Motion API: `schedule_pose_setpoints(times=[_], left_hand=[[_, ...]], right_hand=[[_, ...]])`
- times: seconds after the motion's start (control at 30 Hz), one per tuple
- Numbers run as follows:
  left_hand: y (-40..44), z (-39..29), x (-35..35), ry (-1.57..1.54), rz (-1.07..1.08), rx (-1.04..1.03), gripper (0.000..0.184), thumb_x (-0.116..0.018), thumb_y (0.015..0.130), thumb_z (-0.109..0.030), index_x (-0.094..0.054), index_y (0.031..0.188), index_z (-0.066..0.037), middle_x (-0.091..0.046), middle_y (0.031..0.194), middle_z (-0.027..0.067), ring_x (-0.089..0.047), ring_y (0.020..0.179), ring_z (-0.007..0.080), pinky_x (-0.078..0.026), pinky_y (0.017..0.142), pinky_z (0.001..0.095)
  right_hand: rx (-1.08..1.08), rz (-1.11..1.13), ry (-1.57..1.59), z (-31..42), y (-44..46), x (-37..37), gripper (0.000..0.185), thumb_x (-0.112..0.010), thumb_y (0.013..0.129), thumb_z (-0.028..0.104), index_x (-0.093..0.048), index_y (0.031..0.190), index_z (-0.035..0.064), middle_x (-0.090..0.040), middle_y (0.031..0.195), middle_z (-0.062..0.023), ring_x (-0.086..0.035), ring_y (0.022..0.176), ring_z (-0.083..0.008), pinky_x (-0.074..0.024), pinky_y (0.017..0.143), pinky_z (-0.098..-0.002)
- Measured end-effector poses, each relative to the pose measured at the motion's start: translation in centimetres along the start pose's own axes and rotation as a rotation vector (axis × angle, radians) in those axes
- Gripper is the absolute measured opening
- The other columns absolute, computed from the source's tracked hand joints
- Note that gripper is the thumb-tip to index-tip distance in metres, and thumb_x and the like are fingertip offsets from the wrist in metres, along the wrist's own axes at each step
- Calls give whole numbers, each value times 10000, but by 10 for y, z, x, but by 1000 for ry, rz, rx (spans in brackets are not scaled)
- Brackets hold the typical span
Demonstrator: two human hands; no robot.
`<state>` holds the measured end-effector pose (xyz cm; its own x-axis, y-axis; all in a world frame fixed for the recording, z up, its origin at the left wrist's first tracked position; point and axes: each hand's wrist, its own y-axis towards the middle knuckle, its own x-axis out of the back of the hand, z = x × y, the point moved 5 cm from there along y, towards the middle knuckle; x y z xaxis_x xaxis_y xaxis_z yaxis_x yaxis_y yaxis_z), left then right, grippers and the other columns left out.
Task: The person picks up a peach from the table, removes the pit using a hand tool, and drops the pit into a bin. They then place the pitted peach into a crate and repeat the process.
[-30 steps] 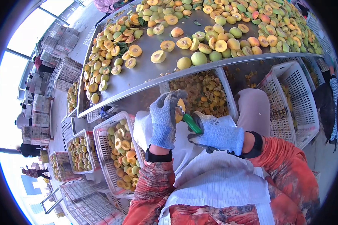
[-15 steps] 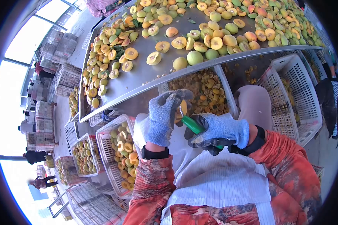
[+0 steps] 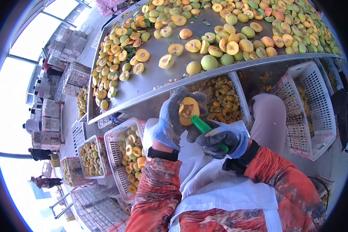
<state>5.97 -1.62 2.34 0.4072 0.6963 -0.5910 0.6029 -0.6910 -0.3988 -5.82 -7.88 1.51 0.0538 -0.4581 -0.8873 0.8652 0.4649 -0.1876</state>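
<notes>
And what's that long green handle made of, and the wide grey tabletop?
The long green handle looks like smooth plastic, maybe painted: its colour is bright and even. The wide grey tabletop seems to be metal, perhaps steel, with a dull sheen.

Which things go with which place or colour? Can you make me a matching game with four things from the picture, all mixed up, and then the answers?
Things:
1. Cut fruit
2. Tool handle
3. Left wristband
4. Metal table

Places and colours:
A. Black
B. Under many loose fruits
C. In the left hand
D. Green, in the right hand

Right pairs: 1-C, 2-D, 3-A, 4-B
</notes>
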Motion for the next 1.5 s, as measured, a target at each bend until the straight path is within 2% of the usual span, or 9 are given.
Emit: schedule_pose_setpoints(times=[0.13,0.33,0.63,0.73,0.83,1.13,1.23,1.33,1.5], left_hand=[[20,13,34,-39,-212,-115,400,-486,878,-329,-539,1055,26,-605,1015,196,-638,745,319,-543,581,393],[4,-3,38,103,-281,-45,409,-443,910,-377,-592,1004,-7,-626,860,90,-631,722,188,-546,568,327],[12,-8,18,132,-359,-399,292,-497,912,-249,-587,1006,12,-627,887,98,-630,733,162,-535,594,269],[6,-12,-2,106,-378,-506,286,-501,910,-240,-598,993,15,-630,884,99,-630,743,159,-532,620,272],[6,-14,6,286,-346,-672,277,-511,904,-227,-597,995,21,-628,878,105,-626,725,170,-530,615,277],[11,9,23,-220,-218,-227,515,-427,902,-436,-488,1154,9,-617,973,166,-628,765,281,-545,680,355],[-26,-25,79,90,-298,-173,521,-468,864,-463,-516,1126,-15,-629,859,179,-615,554,278,-505,451,359],[-96,-45,184,410,-739,-290,318,-549,865,-274,-596,1035,-9,-634,811,103,-625,604,219,-513,460,295],[-149,-75,271,1159,-1059,-170,332,-579,809,-54,-566,1133,16,-623,1051,124,-589,953,184,-465,832,266]], right_hand=[[98,173,159,23,-3,-7,307,-664,782,148,-554,1036,13,-512,573,-11,-467,399,-95,-326,351,-209],[620,-639,-1598,67,2,34,390,-671,732,160,-525,1055,-2,-596,693,-166,-602,553,-285,-474,525,-385],[498,-763,-1968,35,22,11,425,-646,748,222,-512,1071,-18,-606,737,-195,-618,641,-339,-485,541,-401],[671,-674,-1712,36,21,0,392,-656,762,213,-513,1055,-3,-592,672,-128,-598,526,-257,-468,462,-359],[43,-192,-495,33,21,1,318,-670,754,196,-551,989,17,-548,669,-25,-504,446,-111,-410,399,-226],[170,173,171,50,6,-5,276,-659,777,120,-562,1006,-1,-564,671,-34,-497,421,-110,-382,362,-221],[193,-233,-327,64,-2,32,245,-657,782,103,-555,982,5,-561,672,-29,-511,452,-101,-387,366,-224],[336,-884,-2211,52,-3,100,239,-649,759,227,-550,879,46,-605,660,-118,-592,515,-266,-465,459,-356],[423,-855,-1757,63,-5,83,274,-628,757,277,-540,888,53,-594,646,-145,-604,585,-322,-480,522,-407]])
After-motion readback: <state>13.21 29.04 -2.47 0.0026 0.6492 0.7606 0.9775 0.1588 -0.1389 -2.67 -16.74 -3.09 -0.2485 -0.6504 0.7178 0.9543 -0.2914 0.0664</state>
